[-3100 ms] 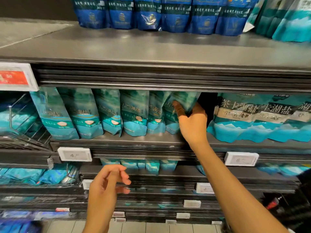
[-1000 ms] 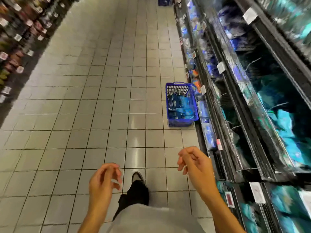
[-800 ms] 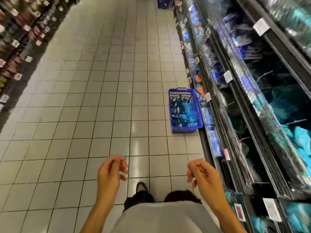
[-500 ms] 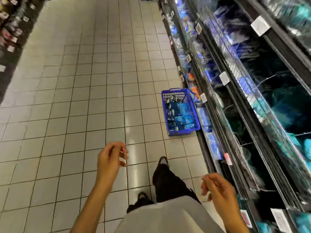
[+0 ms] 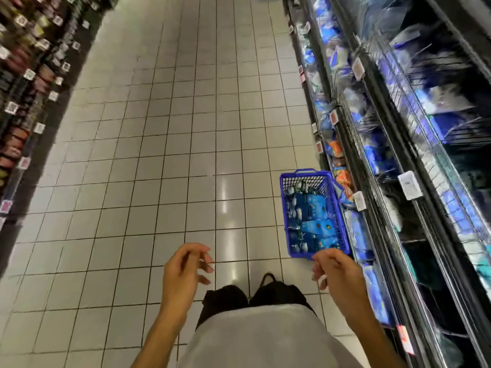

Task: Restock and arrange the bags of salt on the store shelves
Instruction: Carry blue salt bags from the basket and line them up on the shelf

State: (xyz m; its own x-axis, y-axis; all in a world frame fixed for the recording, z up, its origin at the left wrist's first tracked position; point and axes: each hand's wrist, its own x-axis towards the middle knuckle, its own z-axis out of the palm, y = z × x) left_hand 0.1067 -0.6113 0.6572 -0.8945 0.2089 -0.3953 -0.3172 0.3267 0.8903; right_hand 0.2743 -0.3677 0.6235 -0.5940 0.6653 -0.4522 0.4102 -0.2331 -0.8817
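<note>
A blue plastic basket stands on the tiled floor against the foot of the shelves, filled with several blue bags of salt. My right hand hovers just in front of the basket's near rim, fingers loosely curled and holding nothing. My left hand hangs over the floor to the left, fingers loosely bent, also empty. The store shelves run along the right, holding blue and teal bags behind wire fronts.
Grey floor tiles stretch up the aisle. Another shelf run with dark and red goods lines the left side. White price tags stick out from the right shelf edges. My dark shoes are below.
I turned away from the shelf of teal bags, where my right hand touched a bag, and now look down the aisle. The basket has come closer, and both hands have stayed empty.
</note>
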